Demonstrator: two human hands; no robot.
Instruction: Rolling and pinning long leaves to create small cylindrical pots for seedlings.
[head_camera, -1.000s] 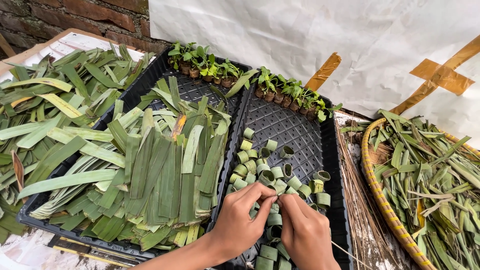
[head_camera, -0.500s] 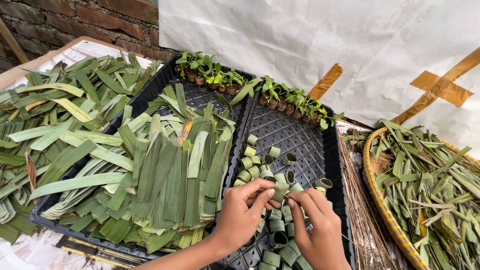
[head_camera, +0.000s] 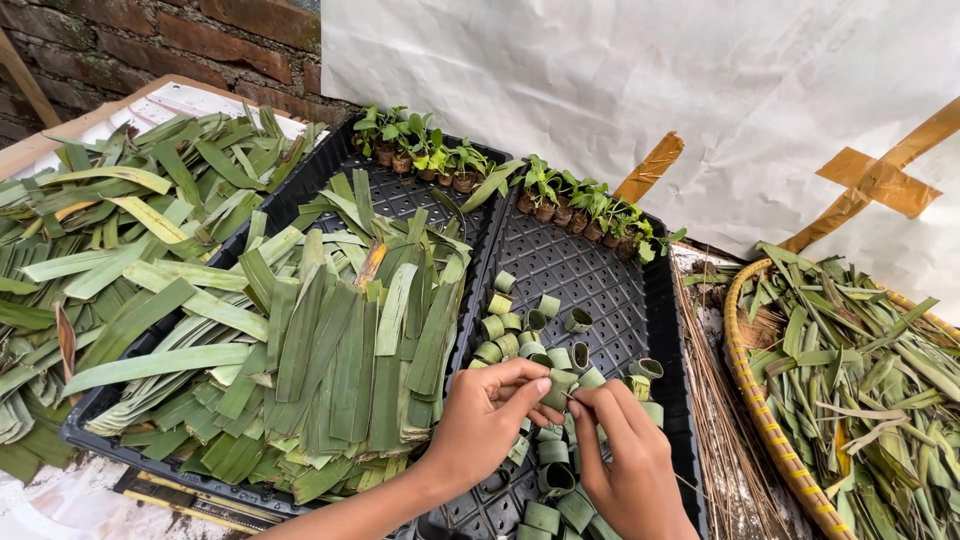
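Observation:
My left hand (head_camera: 490, 415) and my right hand (head_camera: 628, 460) meet over the right black plastic tray (head_camera: 600, 270). Between their fingertips they pinch a small rolled green leaf ring (head_camera: 560, 387). My right fingers also seem to hold a thin stick at the ring, too small to be sure. Several finished leaf rings (head_camera: 520, 325) lie loose on the tray under and beyond my hands. To the left, a stack of cut flat leaf strips (head_camera: 330, 350) fills the left black tray (head_camera: 95, 440).
Small seedlings in leaf pots (head_camera: 420, 150) line the far ends of both trays. A loose pile of long leaves (head_camera: 90, 230) lies at the left. A woven basket (head_camera: 750, 390) of leaf scraps stands at the right, thin sticks (head_camera: 715, 440) beside it. White sheet behind.
Both hands have lifted slightly off the heap of rings and come together on one ring. The view has shifted a little toward the trays.

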